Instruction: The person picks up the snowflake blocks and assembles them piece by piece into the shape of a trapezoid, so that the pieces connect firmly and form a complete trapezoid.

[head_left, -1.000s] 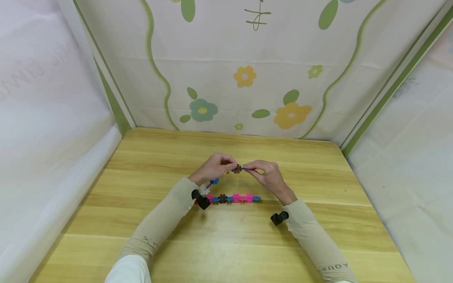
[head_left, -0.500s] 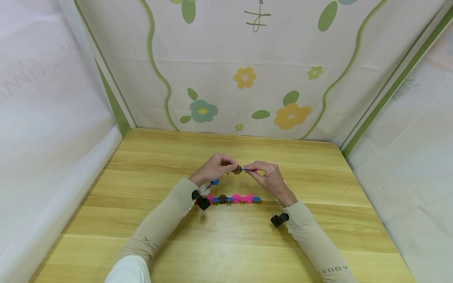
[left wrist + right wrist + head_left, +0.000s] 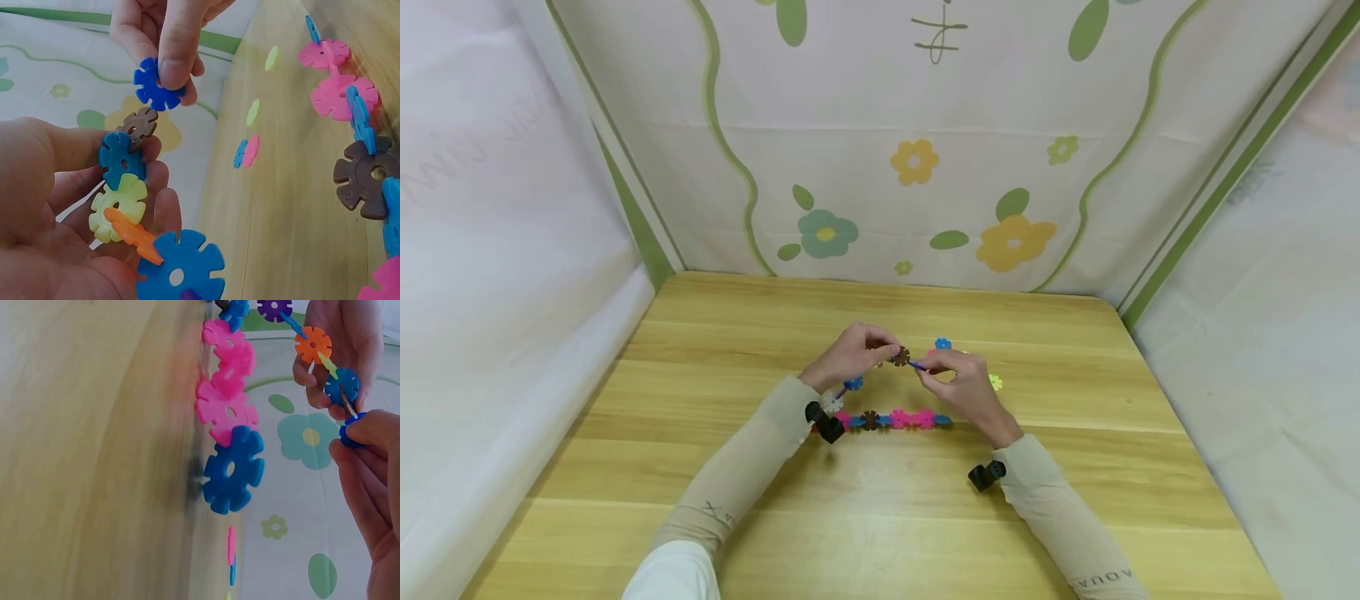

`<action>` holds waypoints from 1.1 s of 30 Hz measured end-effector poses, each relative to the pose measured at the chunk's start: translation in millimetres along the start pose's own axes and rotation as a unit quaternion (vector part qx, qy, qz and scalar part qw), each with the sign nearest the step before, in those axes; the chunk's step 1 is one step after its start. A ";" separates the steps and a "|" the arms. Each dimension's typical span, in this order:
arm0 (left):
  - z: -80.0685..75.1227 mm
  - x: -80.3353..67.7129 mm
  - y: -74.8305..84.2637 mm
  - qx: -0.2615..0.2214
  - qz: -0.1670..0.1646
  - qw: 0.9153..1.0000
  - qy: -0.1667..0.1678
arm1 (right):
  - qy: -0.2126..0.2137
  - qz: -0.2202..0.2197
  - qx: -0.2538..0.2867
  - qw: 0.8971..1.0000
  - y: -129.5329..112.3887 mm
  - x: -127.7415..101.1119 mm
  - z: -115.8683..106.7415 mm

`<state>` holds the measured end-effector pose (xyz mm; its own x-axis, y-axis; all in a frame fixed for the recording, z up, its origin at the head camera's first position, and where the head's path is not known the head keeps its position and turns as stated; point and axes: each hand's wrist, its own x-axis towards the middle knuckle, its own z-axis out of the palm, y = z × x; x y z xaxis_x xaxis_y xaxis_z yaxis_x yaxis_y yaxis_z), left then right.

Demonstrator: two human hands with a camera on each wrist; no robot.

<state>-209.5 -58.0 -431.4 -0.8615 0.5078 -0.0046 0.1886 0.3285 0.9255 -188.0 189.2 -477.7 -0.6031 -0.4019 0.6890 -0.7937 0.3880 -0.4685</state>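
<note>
In the left wrist view, my left hand (image 3: 56, 206) holds a chain of plastic snowflake discs, its thumb by a teal-blue disc (image 3: 122, 161) and a brown disc (image 3: 139, 127) at the end. A yellow disc (image 3: 119, 206), an orange disc (image 3: 133, 234) and a blue disc (image 3: 181, 265) follow along it. Thumb and fingers of my right hand (image 3: 958, 383) pinch a dark blue disc (image 3: 156, 84), its edge right at the brown disc. The same chain runs past a white disc (image 3: 832, 402) near my left wrist, which hides part of it.
A straight row of joined discs, pink (image 3: 899, 418), brown (image 3: 870, 420) and blue (image 3: 942, 421), lies on the wooden table (image 3: 880, 517) nearer the body. Loose discs lie behind my right hand, including a blue one (image 3: 942, 343) and a yellow one (image 3: 995, 382). Printed cloth walls surround the table.
My right hand has lowered slightly and the dark blue disc now slants down from the brown one. More of the loose discs behind that hand show. The left hand keeps its hold.
</note>
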 end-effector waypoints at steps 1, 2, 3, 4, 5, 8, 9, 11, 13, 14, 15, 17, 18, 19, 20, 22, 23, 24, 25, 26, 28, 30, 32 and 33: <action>-0.1 0.1 0.5 -0.001 -0.001 1.000 0.002 | 0.002 -0.001 -0.006 1.000 -0.7 0.4 1.0; -0.1 0.2 0.7 -0.001 -0.001 1.000 0.003 | 0.005 0.000 -0.012 1.000 -1.5 0.7 1.8; 0.0 0.4 0.5 -0.001 -0.002 1.000 0.004 | 0.008 0.002 -0.015 1.000 -2.5 0.8 2.5; -0.1 0.5 0.2 -0.002 -0.002 1.000 0.005 | 0.011 0.005 -0.017 1.000 -3.4 0.8 3.3; -0.1 0.5 0.0 -0.002 -0.002 1.000 0.006 | 0.013 0.011 -0.015 1.000 -4.4 0.7 3.9; -0.6 0.4 -0.7 0.000 -0.002 1.000 0.008 | 0.017 0.036 0.008 0.999 -6.6 -0.5 5.4; -0.8 0.3 -0.7 -0.001 -0.002 1.000 0.008 | 0.018 0.048 0.022 0.998 -7.5 -1.0 5.8; -1.1 0.2 -0.9 -0.002 -0.001 1.000 0.007 | 0.019 0.066 0.046 0.997 -8.3 -1.9 6.4; -1.3 0.1 -1.1 -0.002 0.002 1.000 0.007 | 0.021 0.079 0.063 0.995 -8.9 -2.5 6.7; -1.3 0.1 -1.2 -0.002 0.003 1.000 0.007 | 0.020 0.086 0.068 0.994 -8.9 -2.7 6.6; -1.4 0.1 -1.1 -0.003 0.003 1.000 0.008 | 0.019 0.088 0.071 0.993 -8.6 -2.8 6.9; -1.2 0.4 -1.8 0.000 0.005 1.000 0.009 | 0.017 0.092 0.073 0.993 -7.9 -3.0 7.2; -1.2 0.3 -1.7 0.001 0.005 1.000 0.009 | 0.016 0.093 0.076 0.993 -7.9 -3.0 7.2; -1.1 0.2 -1.6 0.002 0.004 1.000 0.010 | 0.016 0.096 0.078 0.992 -7.5 -3.5 7.2; -0.9 0.3 -1.6 0.002 0.004 1.000 0.010 | 0.016 0.098 0.080 0.992 -7.3 -3.7 7.2; -0.3 0.6 -1.7 0.003 0.004 1.000 0.011 | 0.014 0.103 0.084 0.991 -7.3 -4.0 7.0; -0.2 0.6 -1.6 0.004 0.003 1.000 0.012 | 0.012 0.105 0.084 0.991 -7.2 -4.0 6.9; 0.0 0.8 -1.4 0.006 0.002 1.000 0.012 | 0.010 0.107 0.081 0.991 -7.4 -3.9 6.7; 0.5 1.1 -1.6 0.008 0.002 1.000 0.013 | 0.008 0.106 0.077 0.991 -7.3 -3.8 6.6; 1.0 1.5 -2.0 0.010 0.002 1.000 0.014 | 0.006 0.101 0.069 0.992 -7.4 -3.4 6.8; 2.0 2.1 -2.0 0.014 0.003 1.000 0.016 | 0.003 0.086 0.046 0.995 -7.9 -2.4 7.0; 2.8 2.1 -1.4 0.015 0.002 1.000 0.017 | 0.001 0.062 0.013 0.998 -8.8 -0.9 7.6; 3.4 1.9 -0.6 0.016 0.001 1.000 0.020 | 0.004 0.034 -0.020 0.999 -10.3 1.1 8.2; 3.6 1.7 0.2 0.016 0.000 1.000 0.024 | 0.006 0.022 -0.034 0.999 -11.5 2.4 8.5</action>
<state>-209.2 -54.2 -432.6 -0.8826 0.4699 0.0147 0.2035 0.3538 0.9129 -181.0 176.8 -475.4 -0.6359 -0.3737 0.6753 -0.7591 0.4608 -0.4599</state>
